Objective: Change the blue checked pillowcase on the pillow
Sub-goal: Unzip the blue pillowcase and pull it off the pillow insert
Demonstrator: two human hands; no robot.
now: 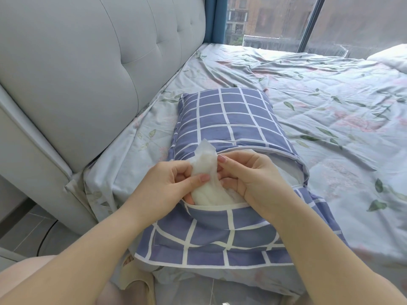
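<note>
1. While the blue checked pillowcase lies lengthwise on the floral bed sheet, near the grey tufted headboard, its near flap overhangs the mattress edge toward the camera.
2. White pillow: only a bunched corner shows, drawn up out of the opening that runs across the middle of the case. A strip of white also shows under the lifted far lip at the right of the opening. The remainder is hidden inside the case.
3. Left hand: fingers and thumb are curled round the bunched corner from the left, gripping it. The lower fingertips are tucked in at the opening and cannot be made out.
4. Right hand: thumb and curled fingers pinch the same corner from the right, with the fingertips partly hidden behind the white fabric.
5. Both forearms enter from the bottom edge and are cut off there.
6. Far right: white bedding, cut off by the frame — whether duvet or pillow cannot be told.
7. Window beyond the bed: the glass is streaked and the buildings outside are hazy. A blue curtain hangs at its left.
8. Bottom edge: a beige slipper on the tiled floor, partly covered by the overhanging flap — and a dark cable beside the bed base.
</note>
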